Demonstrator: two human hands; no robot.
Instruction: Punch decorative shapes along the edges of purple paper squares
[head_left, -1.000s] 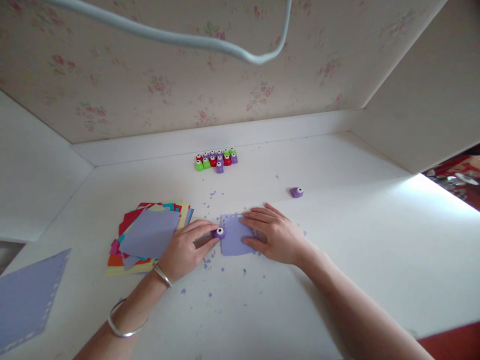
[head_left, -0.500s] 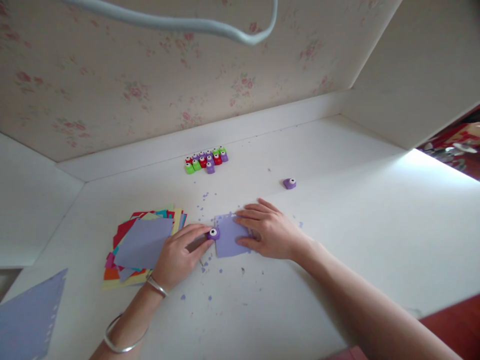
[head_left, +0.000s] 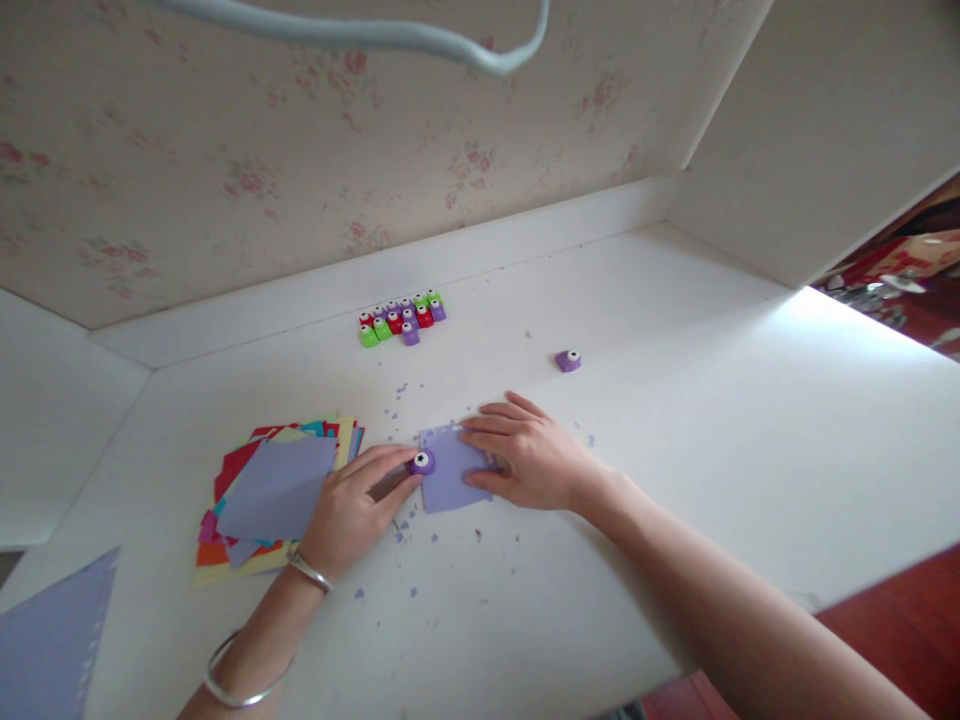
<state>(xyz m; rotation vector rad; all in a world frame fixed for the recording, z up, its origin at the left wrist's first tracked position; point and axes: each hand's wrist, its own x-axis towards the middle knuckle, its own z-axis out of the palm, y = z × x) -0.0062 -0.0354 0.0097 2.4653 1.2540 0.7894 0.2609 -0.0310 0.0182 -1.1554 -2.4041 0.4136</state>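
Between the thumb and fingers of my left hand (head_left: 361, 505) is a purple craft punch (head_left: 421, 462) with a black star on its white button. The punch sits at the left edge of a square of lilac paper (head_left: 452, 480), whose top edge has small punched notches. My right hand (head_left: 517, 452) lies over the right side of that sheet, fingers stretched out and flat on it. Small lilac cut-outs (head_left: 400, 388) are scattered on the table around the sheet. Two silver bangles circle my left forearm.
A stack of coloured paper (head_left: 277, 490) lies left of my left hand. Several red, green and purple punches (head_left: 394, 322) stand grouped near the wall. Another purple punch (head_left: 568, 361) sits farther right. A larger lilac sheet (head_left: 52, 640) lies at the lower left. A white cable (head_left: 360, 32) hangs overhead.
The whole view has shifted slightly, so things appear a little farther left. Both hands, the punch and the lilac sheet keep about the same places relative to one another.
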